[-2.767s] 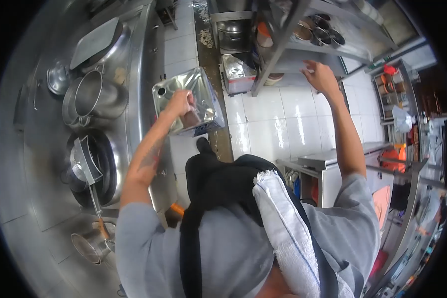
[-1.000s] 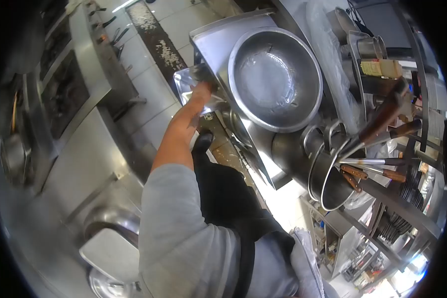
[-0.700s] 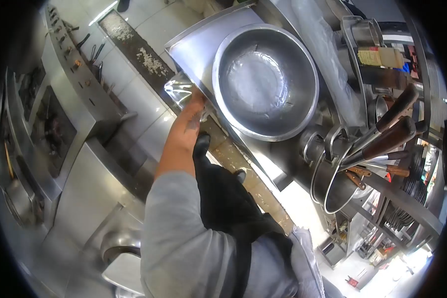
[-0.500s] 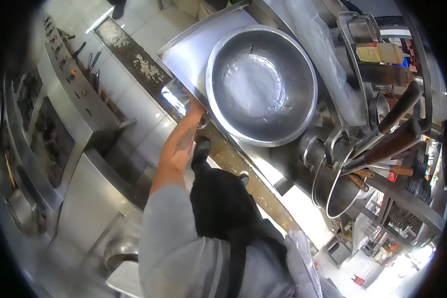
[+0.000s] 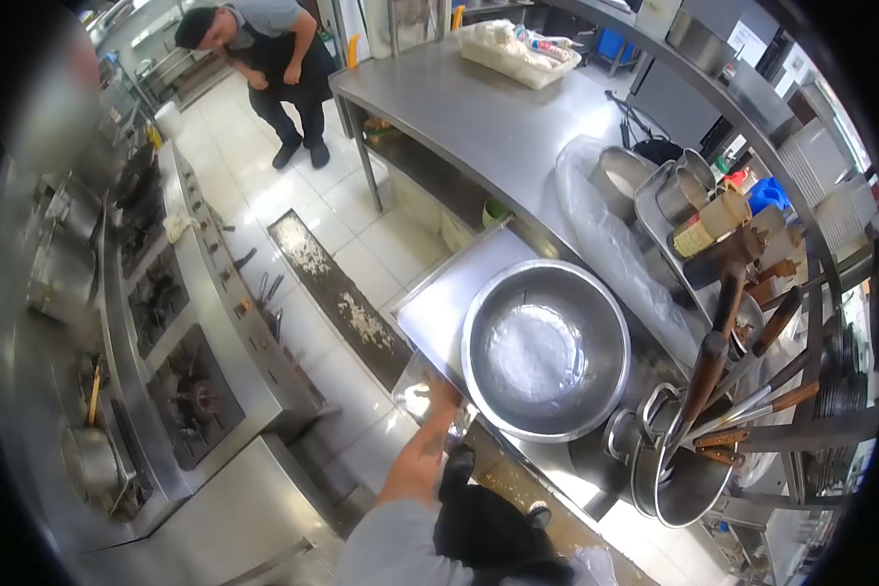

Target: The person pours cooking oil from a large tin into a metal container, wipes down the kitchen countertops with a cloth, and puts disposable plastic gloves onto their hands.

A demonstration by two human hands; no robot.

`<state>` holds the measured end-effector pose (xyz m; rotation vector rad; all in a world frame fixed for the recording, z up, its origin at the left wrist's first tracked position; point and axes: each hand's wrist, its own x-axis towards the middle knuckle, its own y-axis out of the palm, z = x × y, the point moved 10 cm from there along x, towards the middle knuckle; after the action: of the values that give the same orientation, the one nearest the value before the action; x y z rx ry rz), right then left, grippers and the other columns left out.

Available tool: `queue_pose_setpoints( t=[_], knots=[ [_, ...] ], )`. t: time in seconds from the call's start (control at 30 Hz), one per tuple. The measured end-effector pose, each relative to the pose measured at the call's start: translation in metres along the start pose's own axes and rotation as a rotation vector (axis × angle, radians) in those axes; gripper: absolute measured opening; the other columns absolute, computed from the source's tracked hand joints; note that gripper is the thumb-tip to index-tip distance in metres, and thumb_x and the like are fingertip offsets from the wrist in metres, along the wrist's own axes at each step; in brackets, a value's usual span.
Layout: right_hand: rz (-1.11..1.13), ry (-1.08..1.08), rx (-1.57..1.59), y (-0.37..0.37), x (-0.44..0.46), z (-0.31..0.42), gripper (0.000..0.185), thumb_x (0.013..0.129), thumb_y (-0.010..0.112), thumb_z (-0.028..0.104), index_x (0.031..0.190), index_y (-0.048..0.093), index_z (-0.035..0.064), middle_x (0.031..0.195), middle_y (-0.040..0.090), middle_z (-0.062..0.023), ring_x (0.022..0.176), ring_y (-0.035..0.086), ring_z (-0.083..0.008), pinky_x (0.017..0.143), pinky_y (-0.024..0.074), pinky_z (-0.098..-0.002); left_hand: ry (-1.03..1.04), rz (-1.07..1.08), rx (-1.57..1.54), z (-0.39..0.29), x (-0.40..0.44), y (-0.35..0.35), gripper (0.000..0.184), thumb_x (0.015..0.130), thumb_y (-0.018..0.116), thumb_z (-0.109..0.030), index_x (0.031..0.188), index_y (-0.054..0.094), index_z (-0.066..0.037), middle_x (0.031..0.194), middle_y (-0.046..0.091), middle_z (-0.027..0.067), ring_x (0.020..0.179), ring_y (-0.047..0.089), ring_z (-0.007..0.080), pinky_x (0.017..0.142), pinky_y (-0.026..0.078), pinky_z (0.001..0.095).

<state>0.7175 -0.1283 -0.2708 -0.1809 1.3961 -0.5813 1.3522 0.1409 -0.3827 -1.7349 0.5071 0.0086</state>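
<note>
- The view had lifted, bringing a co-worker point(image 5: 283, 61) into sight.
- The shiny tin point(image 5: 413, 397) stayed by the left hand point(image 5: 445, 394), below the table point(image 5: 442, 303), so work remained low.
- Its fingers were hidden, grip unclear; the right hand was out of sight.

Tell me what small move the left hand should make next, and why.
Probably ease the left hand and the shiny metal tin beside it a little outward, away from the counter. The counter's edge hides part of the hand, and the large metal bowl sits close to that edge, so a bump there might jolt it. The grip itself is hidden.
</note>
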Motion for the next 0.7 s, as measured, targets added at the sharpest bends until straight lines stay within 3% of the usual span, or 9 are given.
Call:
queue_pose_setpoints(
  t=[0.23,0.37,0.53,0.6,0.67,0.7],
  knots=[
    [0.002,-0.053,0.048,-0.019,0.01,0.024,0.035,0.092,0.06,0.019,0.119,0.064,-0.0024,0.108,0.071,-0.0156,0.088,0.07,-0.0256,0.073,0.0578,-0.0412,0.045,0.014,-0.042,-0.004,0.003,0.021,0.048,0.096,0.055,-0.022,0.14,0.053,-0.005,0.138,0.053,0.0163,0.132,0.042,0.034,0.11,0.031,0.0453],
    [-0.026,0.005,0.039,-0.09,-0.05,-0.04,0.035,0.092,0.061,0.019,0.12,0.063,-0.0018,0.108,0.071,-0.0157,0.087,0.07,-0.0255,0.073,0.058,-0.0417,0.051,0.1,-0.079,-0.008,-0.046,0.058,0.048,0.095,0.058,-0.022,0.14,0.053,-0.005,0.134,0.056,0.0151,0.127,0.047,0.0314,0.105,0.036,0.043],
    [-0.05,0.069,0.145,-0.115,-0.083,-0.082,0.036,0.091,0.061,0.018,0.121,0.063,-0.0011,0.109,0.071,-0.0157,0.087,0.071,-0.0253,0.072,0.0583,-0.0424,0.101,0.148,-0.073,-0.004,-0.039,0.061,0.05,0.095,0.062,-0.023,0.14,0.053,-0.004,0.128,0.059,0.0136,0.12,0.053,0.0282,0.098,0.043,0.0402],
    [-0.009,0.013,0.306,-0.116,-0.083,-0.118,0.036,0.091,0.061,0.018,0.121,0.062,-0.0009,0.11,0.071,-0.0157,0.086,0.071,-0.0252,0.072,0.0583,-0.0426,0.163,0.209,-0.034,-0.005,-0.038,0.067,0.05,0.094,0.064,-0.023,0.14,0.053,-0.004,0.126,0.06,0.013,0.117,0.055,0.0269,0.095,0.046,0.0391],
    [0.223,-0.194,0.801,-0.101,-0.078,-0.148,0.036,0.091,0.061,0.018,0.122,0.062,-0.0006,0.11,0.071,-0.0157,0.086,0.071,-0.0251,0.071,0.0584,-0.0429,0.287,0.341,0.034,-0.017,-0.035,0.073,0.051,0.094,0.066,-0.023,0.139,0.053,-0.004,0.124,0.062,0.0124,0.115,0.058,0.0256,0.092,0.049,0.0379],
    [-0.015,0.153,0.18,-0.113,-0.089,-0.146,0.038,0.092,0.062,0.015,0.127,0.058,0.002,0.112,0.071,-0.0156,0.087,0.073,-0.026,0.068,0.0594,-0.0437,0.375,0.467,0.087,-0.021,-0.038,0.08,0.051,0.094,0.066,-0.023,0.139,0.053,-0.004,0.123,0.062,0.0121,0.113,0.059,0.025,0.091,0.05,0.0374]
  ],
)
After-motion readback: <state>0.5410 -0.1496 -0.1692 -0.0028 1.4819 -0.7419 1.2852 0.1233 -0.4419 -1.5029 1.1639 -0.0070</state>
